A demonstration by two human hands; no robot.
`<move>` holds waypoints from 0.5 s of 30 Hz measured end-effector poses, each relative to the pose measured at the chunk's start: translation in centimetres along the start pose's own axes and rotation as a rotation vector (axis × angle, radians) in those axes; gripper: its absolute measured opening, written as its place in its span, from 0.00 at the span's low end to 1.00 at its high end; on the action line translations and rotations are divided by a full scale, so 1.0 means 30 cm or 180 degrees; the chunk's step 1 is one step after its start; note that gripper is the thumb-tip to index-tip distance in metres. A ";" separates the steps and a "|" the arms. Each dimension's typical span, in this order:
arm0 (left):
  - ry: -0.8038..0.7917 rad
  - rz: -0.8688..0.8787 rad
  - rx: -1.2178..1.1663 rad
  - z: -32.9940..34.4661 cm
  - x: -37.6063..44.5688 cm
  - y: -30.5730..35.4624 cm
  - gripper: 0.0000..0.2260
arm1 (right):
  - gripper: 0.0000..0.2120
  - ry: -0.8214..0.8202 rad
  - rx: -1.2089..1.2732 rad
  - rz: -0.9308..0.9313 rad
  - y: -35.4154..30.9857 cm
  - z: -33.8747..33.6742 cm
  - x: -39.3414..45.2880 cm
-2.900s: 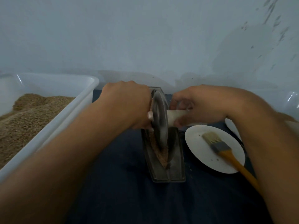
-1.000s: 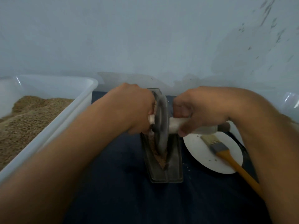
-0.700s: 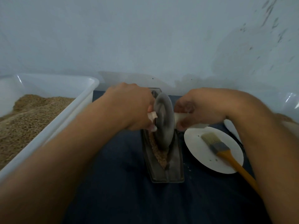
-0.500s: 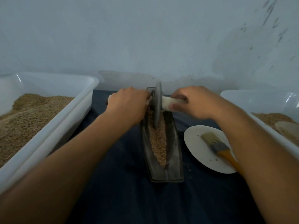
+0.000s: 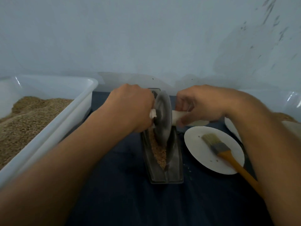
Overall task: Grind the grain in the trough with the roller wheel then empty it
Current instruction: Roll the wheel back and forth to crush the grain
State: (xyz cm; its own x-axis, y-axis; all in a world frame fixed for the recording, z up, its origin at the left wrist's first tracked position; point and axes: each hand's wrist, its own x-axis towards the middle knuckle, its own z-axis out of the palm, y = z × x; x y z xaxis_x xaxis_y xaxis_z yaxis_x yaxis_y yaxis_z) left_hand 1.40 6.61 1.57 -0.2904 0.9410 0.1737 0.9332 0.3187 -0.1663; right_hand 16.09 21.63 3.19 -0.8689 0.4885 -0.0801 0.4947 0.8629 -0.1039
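White plastic tub (image 5: 53, 126) of grain fills the cloth's left edge; mid-cloth the metal trough (image 5: 164, 163) holds grain (image 5: 158, 150) under the roller wheel (image 5: 162, 116), left hand (image 5: 130, 108) and right hand (image 5: 200, 105) curled round its axle handle (image 5: 176, 115); plate (image 5: 211, 154) carries a brush (image 5: 224, 152) at right

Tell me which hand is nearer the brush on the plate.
Right. The right hand grips the roller handle just behind the brush; the left hand is across the roller wheel, farther away.
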 end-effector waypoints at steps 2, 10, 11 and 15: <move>-0.0017 0.0105 0.0145 -0.034 -0.039 0.015 0.11 | 0.19 -0.0244 0.0004 -0.0046 -0.030 -0.026 -0.037; -0.0249 0.0101 0.0005 -0.067 -0.064 0.009 0.15 | 0.17 -0.0371 0.0010 -0.0086 -0.049 -0.031 -0.057; -0.0234 0.0050 0.0001 -0.049 -0.049 0.006 0.14 | 0.16 -0.0307 -0.0038 -0.0047 -0.039 -0.019 -0.042; 0.0060 -0.0249 -0.0060 0.052 0.026 -0.012 0.10 | 0.12 0.0138 -0.0057 -0.0088 0.021 0.042 0.047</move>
State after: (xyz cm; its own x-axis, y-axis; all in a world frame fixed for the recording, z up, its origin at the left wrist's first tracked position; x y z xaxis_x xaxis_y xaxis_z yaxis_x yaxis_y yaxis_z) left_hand 0.51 7.41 0.25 -0.3588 0.9109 0.2037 0.9116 0.3889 -0.1333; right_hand 15.22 22.70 1.78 -0.8824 0.4692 -0.0342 0.4704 0.8781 -0.0876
